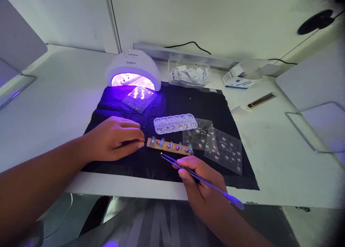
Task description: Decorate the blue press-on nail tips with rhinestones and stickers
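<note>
Right hand [201, 184] pinches a pair of tweezers [199, 178] between thumb and fingers, grip clamped on the shaft. Tips point to about 10 o'clock and hover just short of the wooden strip [169, 146]. Can't tell if the tips carry anything; there's a pale speck at the end, too small to read.

Left hand [115, 137] lies curled on the black mat [172, 103], fingertips touching at the strip's 9 o'clock end. Looks like it's bracing the strip so it doesn't slide. Grip is together, nothing visibly held.

The strip carries a row of small nail tips stuck upright, presumably so they stay put for decorating.

At 12 o'clock of the strip: clear compartment box [175, 123] of small gems, within easy reach. At 3 o'clock: two sticker sheets [225, 150], overlapping. Further at 11 o'clock: UV lamp [133, 69], lit purple, with a clear sheet [139, 98] at its mouth. The mat sits on the white tabletop [269, 150]; its dark surface likely makes small parts easy to spot.
</note>
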A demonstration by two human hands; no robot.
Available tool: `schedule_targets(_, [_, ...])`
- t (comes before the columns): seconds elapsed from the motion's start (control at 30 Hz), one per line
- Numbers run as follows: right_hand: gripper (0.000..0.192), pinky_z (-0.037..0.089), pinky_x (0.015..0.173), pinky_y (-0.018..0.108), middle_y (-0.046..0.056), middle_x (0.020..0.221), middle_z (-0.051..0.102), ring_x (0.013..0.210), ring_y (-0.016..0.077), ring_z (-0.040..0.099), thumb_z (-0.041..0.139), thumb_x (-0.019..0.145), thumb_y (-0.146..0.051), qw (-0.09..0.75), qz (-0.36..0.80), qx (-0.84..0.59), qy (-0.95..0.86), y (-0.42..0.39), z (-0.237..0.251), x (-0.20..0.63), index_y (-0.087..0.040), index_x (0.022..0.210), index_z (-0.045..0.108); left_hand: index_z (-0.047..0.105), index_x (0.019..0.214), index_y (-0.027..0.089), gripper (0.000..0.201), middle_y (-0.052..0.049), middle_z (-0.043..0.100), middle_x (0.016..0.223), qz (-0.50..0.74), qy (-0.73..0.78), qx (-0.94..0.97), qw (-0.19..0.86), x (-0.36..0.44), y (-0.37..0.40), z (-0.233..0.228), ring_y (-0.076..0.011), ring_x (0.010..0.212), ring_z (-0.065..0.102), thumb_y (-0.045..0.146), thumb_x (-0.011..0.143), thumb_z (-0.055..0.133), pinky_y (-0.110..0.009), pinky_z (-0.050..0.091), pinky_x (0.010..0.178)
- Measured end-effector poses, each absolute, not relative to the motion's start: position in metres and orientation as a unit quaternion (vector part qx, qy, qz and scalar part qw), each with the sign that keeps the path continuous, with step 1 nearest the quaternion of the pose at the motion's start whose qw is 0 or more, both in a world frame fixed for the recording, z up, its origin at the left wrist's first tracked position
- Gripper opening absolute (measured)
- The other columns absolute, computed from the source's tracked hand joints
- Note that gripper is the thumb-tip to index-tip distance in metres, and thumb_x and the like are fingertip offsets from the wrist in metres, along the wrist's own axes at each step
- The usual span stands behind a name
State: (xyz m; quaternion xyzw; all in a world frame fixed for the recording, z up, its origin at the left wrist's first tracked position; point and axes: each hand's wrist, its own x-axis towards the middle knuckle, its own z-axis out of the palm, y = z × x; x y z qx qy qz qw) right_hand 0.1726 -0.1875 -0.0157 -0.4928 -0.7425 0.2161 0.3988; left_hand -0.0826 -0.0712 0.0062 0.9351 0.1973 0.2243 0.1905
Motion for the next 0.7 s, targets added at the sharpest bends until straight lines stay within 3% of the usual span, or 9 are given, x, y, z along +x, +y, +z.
schedule_targets(0.7, [0.009, 0.057, 0.067, 0.023, 0.000, 0.085, 0.070, 0.074, 0.0126, 0.069, 0.051, 0.093, -0.020, 0.409, 0.220, -0.498, -0.732, -0.1865, -0.0142, 0.1704, -0.023, 0.096, 0.059, 0.061, 0.087, 0.018, 0.007, 0.001, 0.058, 0.070, 0.221, 0.197, 0.936, 0.191, -0.0839, -0.0704, 0.0042, -0.0103, 0.057, 0.050, 0.020, 0.093, 0.057, -0.025, 0.037, 0.055])
